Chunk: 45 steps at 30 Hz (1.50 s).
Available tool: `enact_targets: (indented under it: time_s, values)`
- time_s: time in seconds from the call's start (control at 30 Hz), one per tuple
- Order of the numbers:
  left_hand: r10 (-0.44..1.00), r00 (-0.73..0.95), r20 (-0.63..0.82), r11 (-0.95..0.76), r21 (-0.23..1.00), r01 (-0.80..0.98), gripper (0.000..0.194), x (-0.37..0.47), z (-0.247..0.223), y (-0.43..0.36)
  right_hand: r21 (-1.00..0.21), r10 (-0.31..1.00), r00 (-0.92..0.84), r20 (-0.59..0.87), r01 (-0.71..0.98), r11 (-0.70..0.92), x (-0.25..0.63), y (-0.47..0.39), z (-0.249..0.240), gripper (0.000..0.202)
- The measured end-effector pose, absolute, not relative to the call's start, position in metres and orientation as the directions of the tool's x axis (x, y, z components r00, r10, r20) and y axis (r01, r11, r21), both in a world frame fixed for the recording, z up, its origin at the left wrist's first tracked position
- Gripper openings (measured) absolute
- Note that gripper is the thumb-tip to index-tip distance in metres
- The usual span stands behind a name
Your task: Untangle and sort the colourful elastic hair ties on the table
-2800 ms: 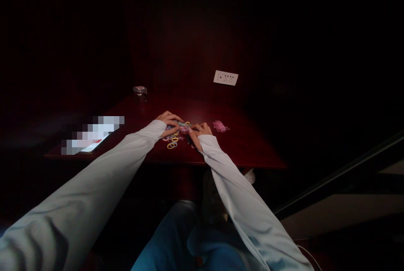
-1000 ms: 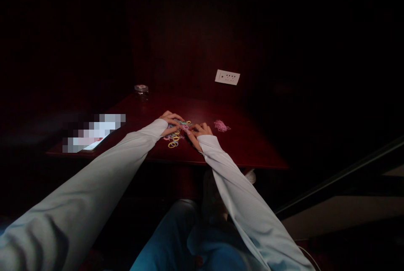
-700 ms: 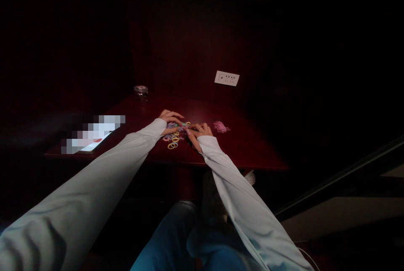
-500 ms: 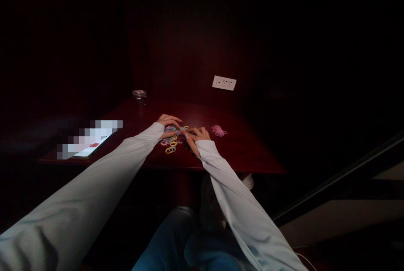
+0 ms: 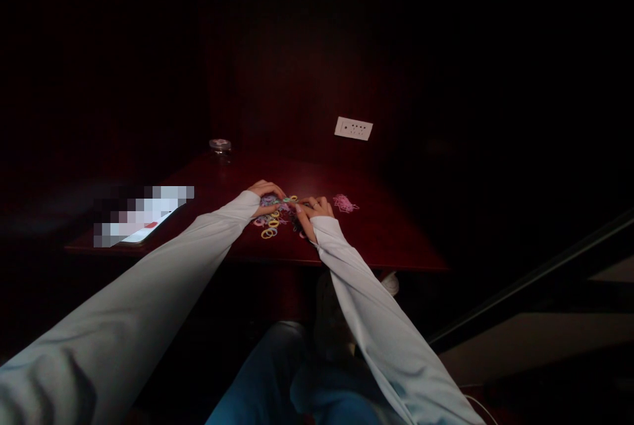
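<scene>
A loose pile of colourful hair ties, in yellow, purple, pink, green and blue, lies on the dark red table between my hands. My left hand arches over the pile's left side, its thumb apart from the fingers. From the right, my right hand reaches into the pile with fingers and thumb spread; a ring shows on one finger. Both sets of fingertips are among the ties, and I see nothing clearly gripped. Just right of my right hand sits a separate heap of pink hair ties.
A clear lidded jar stands at the table's back left. A lit phone or tablet, partly blurred out, lies at the left. Behind the table, a white socket panel is on the wall. My knees are below the front edge.
My right thumb and fingers have shifted slightly at the pile. The left hand's fingers curl down a little more. The whole view has moved a touch.
</scene>
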<state>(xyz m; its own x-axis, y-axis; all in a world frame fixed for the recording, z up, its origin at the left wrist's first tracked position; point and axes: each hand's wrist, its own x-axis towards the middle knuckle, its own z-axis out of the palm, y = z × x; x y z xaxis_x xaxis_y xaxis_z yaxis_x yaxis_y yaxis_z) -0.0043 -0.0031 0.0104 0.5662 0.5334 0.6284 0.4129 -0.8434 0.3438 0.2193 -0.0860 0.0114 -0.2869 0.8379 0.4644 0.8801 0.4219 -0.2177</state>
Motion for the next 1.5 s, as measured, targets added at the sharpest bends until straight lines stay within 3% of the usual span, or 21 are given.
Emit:
enact_targets:
  time_s: [0.3,0.6,0.73,0.9,1.07,1.23,1.37,1.5]
  values:
    - [0.535,0.565,0.628,-0.834,0.283,0.474,0.033,-0.002,0.005,-0.002,-0.221,0.850,-0.285,0.443,0.884,0.412,0.218,-0.081,0.008,0.039]
    - [0.547,0.557,0.624,-0.829,0.316,0.460,0.027,-0.003,0.005,0.002,-0.245,0.836,-0.289,0.466,0.866,0.436,0.220,-0.077,0.006,0.044]
    - [0.567,0.506,0.650,-0.812,0.339,0.475,0.030,-0.004,0.010,-0.003,-0.291,0.856,-0.167,0.490,0.894,0.341,0.223,-0.079,0.012,0.049]
    - [0.598,0.412,0.688,-0.773,0.358,0.523,0.033,-0.011,0.017,-0.004,-0.307,0.911,-0.041,0.411,0.935,0.181,0.225,-0.079,0.020,0.054]
    - [0.688,0.308,0.657,-0.689,0.459,0.560,0.041,-0.013,0.010,0.002,-0.313,0.887,-0.239,0.394,0.873,0.374,0.222,-0.078,0.014,0.051]
    - [0.785,0.379,0.490,-0.618,0.663,0.423,0.067,0.000,-0.008,0.000,-0.386,0.835,-0.362,0.415,0.761,0.522,0.222,-0.080,0.010,0.050]
    - [0.778,0.429,0.460,-0.599,0.750,0.282,0.073,0.004,-0.008,-0.005,-0.429,0.843,-0.346,0.411,0.743,0.514,0.223,-0.077,0.013,0.057]
    - [0.704,0.464,0.537,-0.690,0.673,0.266,0.072,0.004,0.001,-0.008,-0.549,0.885,-0.196,0.422,0.721,0.422,0.226,-0.077,0.020,0.081]
